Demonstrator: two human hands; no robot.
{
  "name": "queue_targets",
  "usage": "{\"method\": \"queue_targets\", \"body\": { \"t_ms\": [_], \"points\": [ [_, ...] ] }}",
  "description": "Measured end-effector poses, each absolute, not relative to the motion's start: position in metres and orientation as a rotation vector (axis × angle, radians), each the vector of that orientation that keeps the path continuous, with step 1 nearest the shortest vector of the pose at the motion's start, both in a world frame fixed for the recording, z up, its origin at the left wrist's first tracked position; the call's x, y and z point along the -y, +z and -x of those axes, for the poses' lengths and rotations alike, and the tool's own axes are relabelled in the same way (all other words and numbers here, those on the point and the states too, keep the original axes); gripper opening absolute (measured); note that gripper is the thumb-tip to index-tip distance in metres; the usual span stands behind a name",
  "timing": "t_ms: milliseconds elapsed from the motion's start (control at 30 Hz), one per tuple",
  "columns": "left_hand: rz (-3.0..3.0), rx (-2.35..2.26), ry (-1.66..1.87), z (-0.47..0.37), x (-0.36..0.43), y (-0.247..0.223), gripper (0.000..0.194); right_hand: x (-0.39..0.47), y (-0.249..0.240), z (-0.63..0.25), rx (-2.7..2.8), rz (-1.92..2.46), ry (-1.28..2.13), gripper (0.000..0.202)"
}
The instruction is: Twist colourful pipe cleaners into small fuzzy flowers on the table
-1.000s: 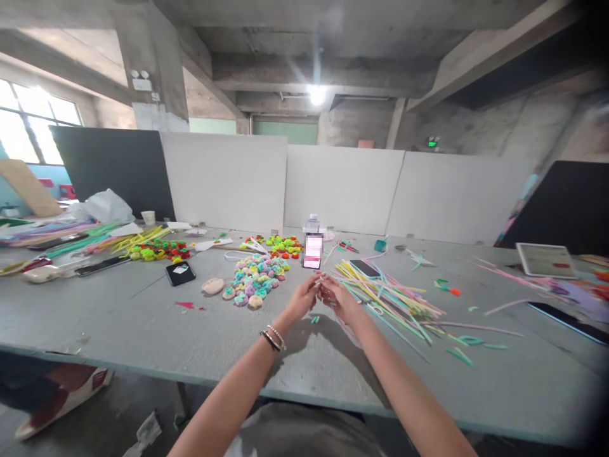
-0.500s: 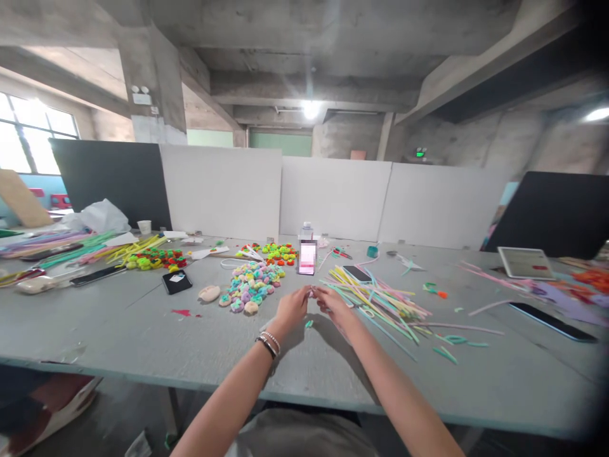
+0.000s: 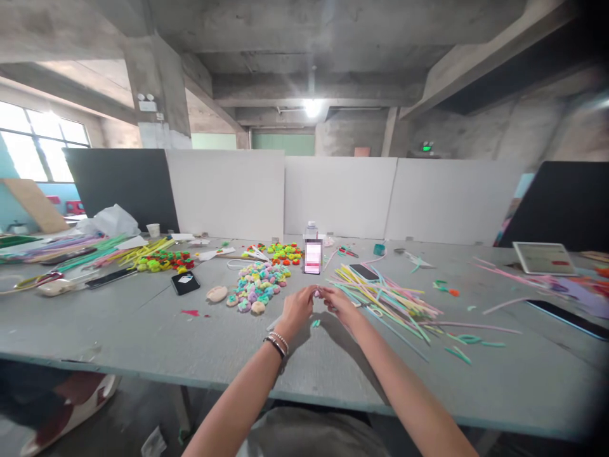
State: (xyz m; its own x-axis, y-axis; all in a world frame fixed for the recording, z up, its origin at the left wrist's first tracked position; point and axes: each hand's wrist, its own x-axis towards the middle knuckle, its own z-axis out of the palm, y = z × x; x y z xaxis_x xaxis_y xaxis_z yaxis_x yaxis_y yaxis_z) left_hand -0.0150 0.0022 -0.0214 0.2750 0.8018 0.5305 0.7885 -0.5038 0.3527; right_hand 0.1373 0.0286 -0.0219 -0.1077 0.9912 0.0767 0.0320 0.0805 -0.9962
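My left hand and my right hand meet over the grey table, fingertips pinched together on a small pale pink fuzzy pipe-cleaner piece. Bracelets circle my left wrist. A tiny teal scrap lies on the table just under my hands. A heap of small pastel fuzzy rings sits to the left of my hands. To the right spreads a loose pile of long pastel pipe cleaners.
A lit phone stands propped behind a bottle. A dark phone lies on the pipe cleaners, another black phone to the left. Bright green and red rings, a tablet and white partition boards are further off.
My hands stay joined on the small piece, fingers shifting slightly. The view has drifted a little; nothing on the table has moved.
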Motion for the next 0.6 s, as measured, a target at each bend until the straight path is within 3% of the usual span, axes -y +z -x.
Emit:
{"method": "queue_targets", "body": {
  "t_ms": [600],
  "points": [
    [-2.365,-1.572,1.114,0.0130,-0.0012,-0.0188,0.044,-0.0313,-0.0207,-0.1320,1.196,1.115,1.142,0.050]
  ]
}}
